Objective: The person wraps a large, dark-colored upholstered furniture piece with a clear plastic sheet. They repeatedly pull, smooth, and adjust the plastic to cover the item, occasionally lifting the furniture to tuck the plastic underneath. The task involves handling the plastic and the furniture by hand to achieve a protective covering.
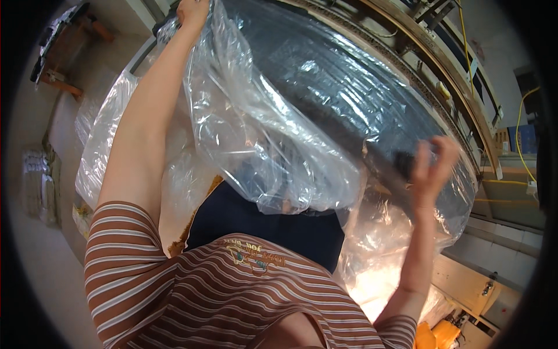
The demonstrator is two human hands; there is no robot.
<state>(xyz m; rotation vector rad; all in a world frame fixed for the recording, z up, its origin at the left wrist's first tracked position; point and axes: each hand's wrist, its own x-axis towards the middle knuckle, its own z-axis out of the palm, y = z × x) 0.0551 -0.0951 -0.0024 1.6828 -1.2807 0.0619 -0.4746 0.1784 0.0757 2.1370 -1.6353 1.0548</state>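
Note:
Clear plastic sheet [232, 116] hangs in crumpled, shiny folds across the middle. My left arm is stretched far forward, and my left hand [193, 14] is closed on the sheet's far left part, at the top edge of the view. Under a smoother layer of plastic lies a large dark panel-like thing [325, 64]; its full shape is hidden. My right hand [433, 168], slightly blurred, is over the right end of this wrapped thing, with the fingers apart and nothing seen in them. Whether it touches the plastic I cannot tell.
A curved-looking wooden rail [459, 87] runs behind the wrapped thing, with a yellow cord [519, 131] near it. An orange-legged stand [64, 84] is at the far left. Bundled pale packs [40, 186] lie on the floor. Orange objects [439, 334] sit at lower right.

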